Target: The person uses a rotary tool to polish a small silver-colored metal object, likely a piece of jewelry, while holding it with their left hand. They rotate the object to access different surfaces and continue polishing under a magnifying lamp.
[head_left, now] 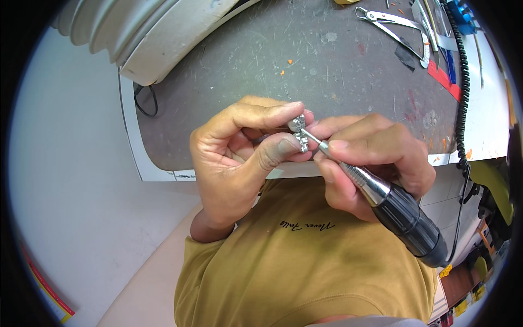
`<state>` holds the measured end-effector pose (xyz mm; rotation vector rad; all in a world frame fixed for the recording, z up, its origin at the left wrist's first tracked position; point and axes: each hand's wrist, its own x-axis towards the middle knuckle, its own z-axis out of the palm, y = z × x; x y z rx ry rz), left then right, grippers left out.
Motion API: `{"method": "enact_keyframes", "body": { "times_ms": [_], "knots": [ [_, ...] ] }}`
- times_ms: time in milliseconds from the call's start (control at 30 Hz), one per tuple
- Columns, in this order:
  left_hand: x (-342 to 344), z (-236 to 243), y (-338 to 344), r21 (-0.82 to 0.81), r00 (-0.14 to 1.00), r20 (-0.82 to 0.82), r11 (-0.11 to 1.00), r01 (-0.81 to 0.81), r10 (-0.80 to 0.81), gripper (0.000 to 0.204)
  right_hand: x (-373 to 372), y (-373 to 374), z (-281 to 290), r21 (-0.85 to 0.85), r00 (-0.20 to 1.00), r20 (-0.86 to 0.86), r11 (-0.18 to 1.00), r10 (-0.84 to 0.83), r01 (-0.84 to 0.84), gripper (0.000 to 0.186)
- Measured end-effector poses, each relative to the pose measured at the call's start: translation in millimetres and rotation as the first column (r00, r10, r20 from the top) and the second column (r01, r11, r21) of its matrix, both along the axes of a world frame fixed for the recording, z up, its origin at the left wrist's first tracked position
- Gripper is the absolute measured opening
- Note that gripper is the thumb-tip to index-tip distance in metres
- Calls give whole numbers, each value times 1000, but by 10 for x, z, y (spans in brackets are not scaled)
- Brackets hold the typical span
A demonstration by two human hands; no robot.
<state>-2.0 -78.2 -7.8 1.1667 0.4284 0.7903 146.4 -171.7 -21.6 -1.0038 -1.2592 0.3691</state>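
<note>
Between the thumb and fingers of my left hand (231, 141) is a small silvery metal dental casting (297, 125) with lumpy, tooth-like shapes. My right hand (384, 144) grips a rotary handpiece (406, 218) like a pen; its body is black at the back and metallic toward the front. A slim bur (311, 135) points left from the handpiece and its tip meets the casting, or lies right beside it. The fingers hide part of the casting. Both hands are close together above the front edge of the bench. Grey dust coats my left thumb.
A grey, scratched bench mat (234, 71) lies beyond my hands. A pale ribbed hose (109, 24) and its hood occupy the far left. At the far right are a metal caliper (395, 19), a red strip (444, 82) and a blue pen (450, 66), beside a coiled black cord (464, 82).
</note>
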Motion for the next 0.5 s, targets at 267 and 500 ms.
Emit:
{"method": "enact_keyframes", "body": {
  "times_ms": [267,500],
  "knots": [
    [17,42,-2,-43,1000,5,999,-10,10,22,-12,-8,46,24,999,-26,999,-21,22,27],
    [84,30,-31,-3,990,57,992,-126,126,18,4,-37,93,-1,998,24,999,-55,55,30]
  ]
}}
